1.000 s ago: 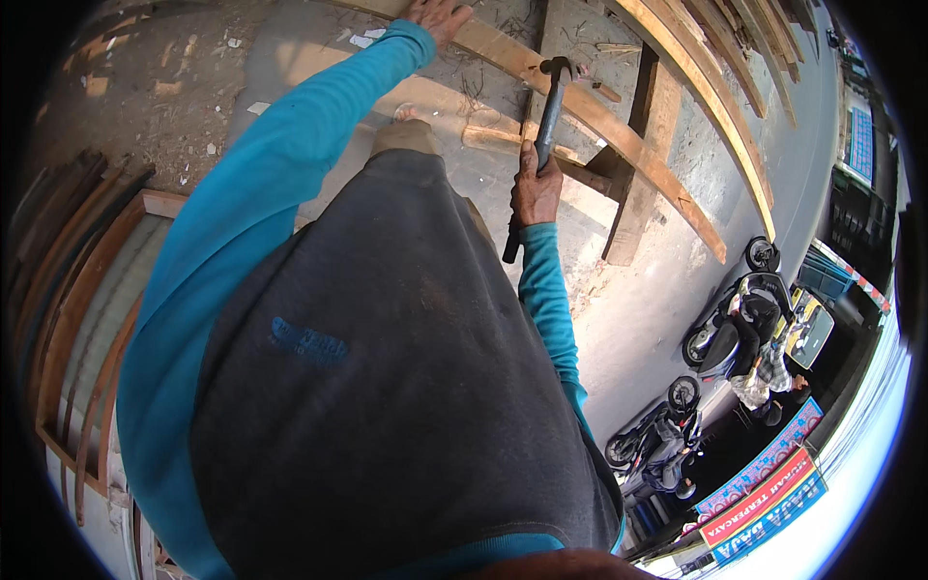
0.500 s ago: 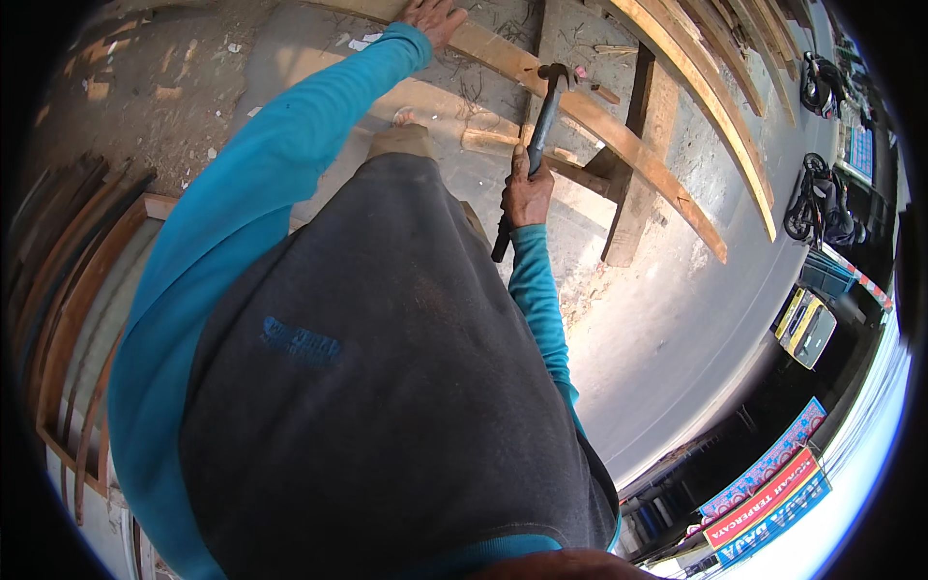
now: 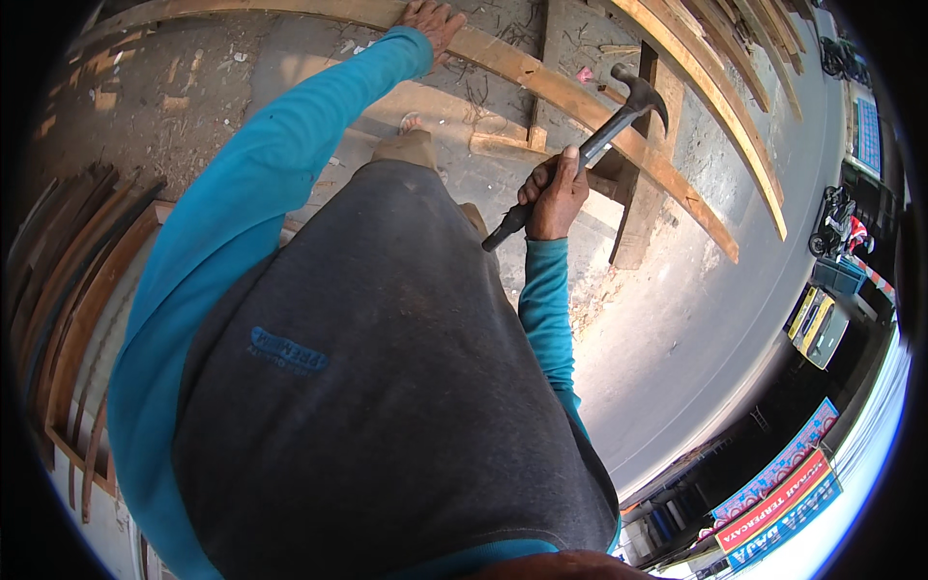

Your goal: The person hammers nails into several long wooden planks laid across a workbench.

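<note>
My right hand [image 3: 558, 195] is wrapped round the dark handle of a claw hammer [image 3: 611, 128]. The hammer's head points up and to the right, over a long wooden plank [image 3: 541, 82]. My left hand [image 3: 432, 26] rests on that same plank near the top of the view, fingers spread, holding nothing. The plank runs from the upper left down to the right and lies across a thick wooden beam [image 3: 640, 208] and a thinner wooden piece [image 3: 544, 68].
Several long boards [image 3: 725, 97] lie at the upper right. A wooden frame [image 3: 70, 387] leans with dark strips at the left. A road [image 3: 706, 358] runs along the right, with a motorbike [image 3: 839, 227] and a yellow vehicle [image 3: 817, 327] beyond it. Debris litters the ground [image 3: 208, 116].
My right hand has shifted slightly right and turned the hammer, so its head swung to the right, away from its earlier spot over the plank's middle. My left hand stays on the plank.
</note>
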`<state>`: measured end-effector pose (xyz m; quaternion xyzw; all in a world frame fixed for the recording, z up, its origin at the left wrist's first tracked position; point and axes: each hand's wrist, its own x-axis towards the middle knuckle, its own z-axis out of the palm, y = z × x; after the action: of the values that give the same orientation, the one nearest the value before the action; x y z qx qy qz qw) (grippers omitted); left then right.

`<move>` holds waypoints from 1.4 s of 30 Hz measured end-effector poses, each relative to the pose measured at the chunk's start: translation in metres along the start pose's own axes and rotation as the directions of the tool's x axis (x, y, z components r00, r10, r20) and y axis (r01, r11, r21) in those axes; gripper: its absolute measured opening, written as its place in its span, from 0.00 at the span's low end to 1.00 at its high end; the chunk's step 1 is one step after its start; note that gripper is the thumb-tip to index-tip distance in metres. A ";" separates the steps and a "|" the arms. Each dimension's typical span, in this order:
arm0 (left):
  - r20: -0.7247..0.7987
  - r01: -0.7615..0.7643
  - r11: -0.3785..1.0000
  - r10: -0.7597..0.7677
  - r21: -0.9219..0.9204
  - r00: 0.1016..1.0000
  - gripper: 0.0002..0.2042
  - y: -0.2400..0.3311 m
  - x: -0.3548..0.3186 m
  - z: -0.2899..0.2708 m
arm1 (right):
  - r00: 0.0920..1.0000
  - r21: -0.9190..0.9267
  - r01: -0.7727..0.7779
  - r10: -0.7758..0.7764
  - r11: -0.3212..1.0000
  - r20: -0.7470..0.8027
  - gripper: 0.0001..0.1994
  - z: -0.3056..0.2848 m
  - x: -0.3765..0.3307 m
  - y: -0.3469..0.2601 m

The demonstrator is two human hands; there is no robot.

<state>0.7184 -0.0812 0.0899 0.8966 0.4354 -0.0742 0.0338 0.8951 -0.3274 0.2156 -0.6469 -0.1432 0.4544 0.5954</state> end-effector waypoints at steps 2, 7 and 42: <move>0.044 0.008 0.999 -0.006 -0.031 0.999 0.36 -0.001 0.001 -0.009 | 0.937 -0.169 -0.313 0.333 0.935 0.109 0.21 -0.005 0.011 0.010; 0.055 0.004 1.000 -0.004 -0.008 0.998 0.33 -0.002 -0.007 0.012 | 0.993 0.071 -0.024 0.032 0.997 -0.110 0.21 -0.015 0.010 -0.030; -0.005 0.016 0.997 -0.016 -0.072 1.000 0.34 -0.003 0.023 0.039 | 0.899 -0.870 0.397 -0.315 0.292 0.305 0.26 -0.027 0.018 0.009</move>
<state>0.7259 -0.0661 0.0482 0.8914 0.4451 -0.0561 0.0643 0.9224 -0.3341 0.1964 -0.7995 -0.5316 0.1776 0.2162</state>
